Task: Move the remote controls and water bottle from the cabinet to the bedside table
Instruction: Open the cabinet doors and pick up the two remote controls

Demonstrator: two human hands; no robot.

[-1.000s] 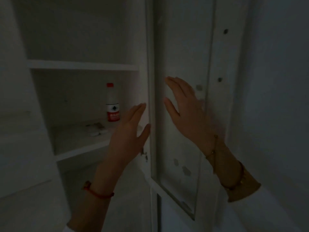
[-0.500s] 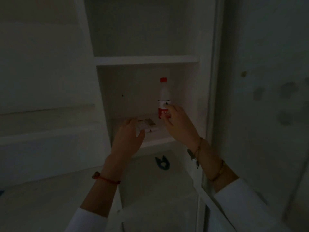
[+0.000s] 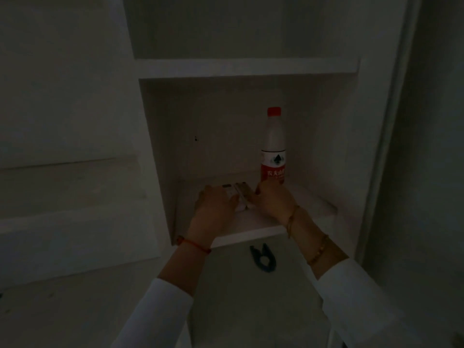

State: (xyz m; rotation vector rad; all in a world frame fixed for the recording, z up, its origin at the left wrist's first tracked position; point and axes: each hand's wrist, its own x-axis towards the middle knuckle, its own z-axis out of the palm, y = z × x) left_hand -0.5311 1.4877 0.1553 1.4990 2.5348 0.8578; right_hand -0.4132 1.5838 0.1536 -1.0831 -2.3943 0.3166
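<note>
Both hands reach into the cabinet shelf (image 3: 251, 226): the left hand (image 3: 213, 209) lies flat over the remotes (image 3: 237, 194), the right hand (image 3: 272, 199) curls at their edge (grip unclear in the dark). The water bottle (image 3: 273, 146) stands just behind; a careless lift could topple it.

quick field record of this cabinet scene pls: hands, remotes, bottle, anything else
left hand: on the remote controls, grip unclear
right hand: at the remotes' right side, in front of the bottle base
water bottle: upright on the cabinet shelf, red cap, not lifted
blue clip: on the level below
lighting: dim
</note>
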